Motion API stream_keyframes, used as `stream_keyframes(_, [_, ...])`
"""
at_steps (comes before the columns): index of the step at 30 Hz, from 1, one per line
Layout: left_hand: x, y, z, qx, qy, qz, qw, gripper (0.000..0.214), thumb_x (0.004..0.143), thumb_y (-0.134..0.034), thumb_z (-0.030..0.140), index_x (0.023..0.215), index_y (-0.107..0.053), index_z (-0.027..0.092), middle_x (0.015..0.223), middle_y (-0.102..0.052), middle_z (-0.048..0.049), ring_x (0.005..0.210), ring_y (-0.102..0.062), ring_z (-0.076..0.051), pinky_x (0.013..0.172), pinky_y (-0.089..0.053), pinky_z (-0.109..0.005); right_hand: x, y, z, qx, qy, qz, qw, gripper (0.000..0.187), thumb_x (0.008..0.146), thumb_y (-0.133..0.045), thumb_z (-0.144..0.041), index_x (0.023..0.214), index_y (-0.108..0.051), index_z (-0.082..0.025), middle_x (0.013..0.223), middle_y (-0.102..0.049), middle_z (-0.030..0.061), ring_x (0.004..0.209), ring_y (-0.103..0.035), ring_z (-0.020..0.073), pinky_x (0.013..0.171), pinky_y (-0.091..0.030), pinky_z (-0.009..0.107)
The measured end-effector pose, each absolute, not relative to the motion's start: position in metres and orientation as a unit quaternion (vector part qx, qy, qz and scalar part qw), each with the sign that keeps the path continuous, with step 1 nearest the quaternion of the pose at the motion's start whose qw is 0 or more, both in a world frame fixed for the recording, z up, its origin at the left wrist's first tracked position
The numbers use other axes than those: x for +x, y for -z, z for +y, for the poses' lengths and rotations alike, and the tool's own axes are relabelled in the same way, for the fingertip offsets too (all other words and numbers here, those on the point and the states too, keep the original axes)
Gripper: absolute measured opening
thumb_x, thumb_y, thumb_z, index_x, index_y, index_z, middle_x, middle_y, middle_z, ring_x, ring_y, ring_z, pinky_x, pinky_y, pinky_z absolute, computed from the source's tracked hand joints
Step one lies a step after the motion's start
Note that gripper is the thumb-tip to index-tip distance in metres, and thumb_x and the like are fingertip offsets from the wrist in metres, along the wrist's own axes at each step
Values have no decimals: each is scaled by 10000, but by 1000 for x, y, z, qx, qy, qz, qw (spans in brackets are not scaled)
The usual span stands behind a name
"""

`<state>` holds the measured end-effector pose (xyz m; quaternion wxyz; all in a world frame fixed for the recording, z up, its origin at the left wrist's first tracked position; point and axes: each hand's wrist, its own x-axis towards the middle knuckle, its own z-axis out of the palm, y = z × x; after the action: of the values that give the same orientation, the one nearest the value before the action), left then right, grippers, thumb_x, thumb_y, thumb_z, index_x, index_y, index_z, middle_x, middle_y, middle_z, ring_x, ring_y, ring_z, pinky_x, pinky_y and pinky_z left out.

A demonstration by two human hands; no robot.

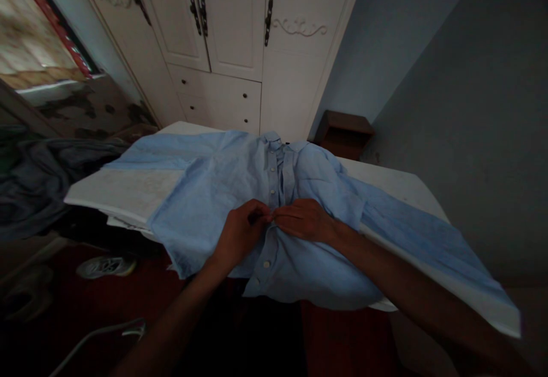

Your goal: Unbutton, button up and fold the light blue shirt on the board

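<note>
Where the two front edges of the light-blue, long-sleeved cloth shirt (205, 194) meet, we see the left hand (244, 226) and the right hand (302, 219) nearly touching. Each grip is pinched together on the shirt's front strip, fingertips against fingertips.

The shirt lies spread on the white, flat-topped desk (124, 191), its body under and around both grips, its sleeves reaching out to the left and right of them. On the near side of the grips, the hem hangs over the desk's front edge, and a small round white button (266, 264) shows on the strip. Left and right of the grips, low, flat cloth gives us room to move sideways; the desk's white surface shows beyond each sleeve or beside it. Past the collar, beyond the grips, stands a cream panelled wardrobe (299, 63), with a brown wooden box-shaped cabinet (346, 132) to its right.

We cannot make out what lies between the fingertips, since they cover it. Both forearms are cut off below. Far left of the grips, a dark grey heap of cloth (34, 177) runs out of view, and the floor nearer than the grips is too dark to read well.
</note>
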<state>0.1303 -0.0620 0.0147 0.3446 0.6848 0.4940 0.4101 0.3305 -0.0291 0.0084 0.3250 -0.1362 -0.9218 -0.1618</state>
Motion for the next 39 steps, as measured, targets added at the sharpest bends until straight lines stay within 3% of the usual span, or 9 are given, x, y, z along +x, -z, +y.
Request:
stream_keyframes(6, [130, -14, -67, 691, -416, 494, 325, 52, 804, -628, 234, 787, -669, 208, 732, -709, 19, 689, -671, -144, 672, -538, -267, 331, -6, -29, -137, 161, -925, 316, 200, 943, -505, -173, 818, -660, -188, 892, -728, 6, 651, -588, 100, 543, -423, 258])
stream_keyframes(12, [123, -18, -79, 723, -398, 470, 313, 110, 828, -588, 199, 887, -679, 215, 855, -733, 6, 801, -693, -152, 764, -553, -282, 331, -6, -29, -139, 164, -926, 311, 228, 955, -492, -197, 785, -643, -196, 934, -733, 12, 653, -597, 95, 561, -448, 246])
stream_keyframes(19, [127, -7, -91, 779, -388, 461, 173, 353, 743, -751, 338, 1049, -632, 209, 978, -722, -39, 906, -675, -210, 829, -559, -368, 331, -7, -30, -130, 139, -921, 341, 168, 932, -516, -154, 824, -642, -181, 931, -735, 14, 639, -604, 94, 560, -456, 239])
stream_keyframes(29, [143, 5, -95, 768, -428, 473, 59, 123, 871, -591, 202, 992, -604, 197, 894, -705, -42, 838, -662, -189, 779, -557, -338, 332, -4, -29, -138, 79, -933, 324, 130, 936, -506, -178, 889, -627, -179, 931, -739, 36, 718, -663, 115, 642, -523, 240])
stream_keyframes(39, [140, 10, -93, 759, -452, 462, 83, 109, 901, -552, 201, 969, -637, 187, 889, -722, -50, 825, -675, -172, 767, -558, -319, 331, -4, -28, -165, -76, -913, 366, 81, 921, -571, -208, 912, -651, -199, 906, -744, 37, 813, -702, 118, 709, -561, 228])
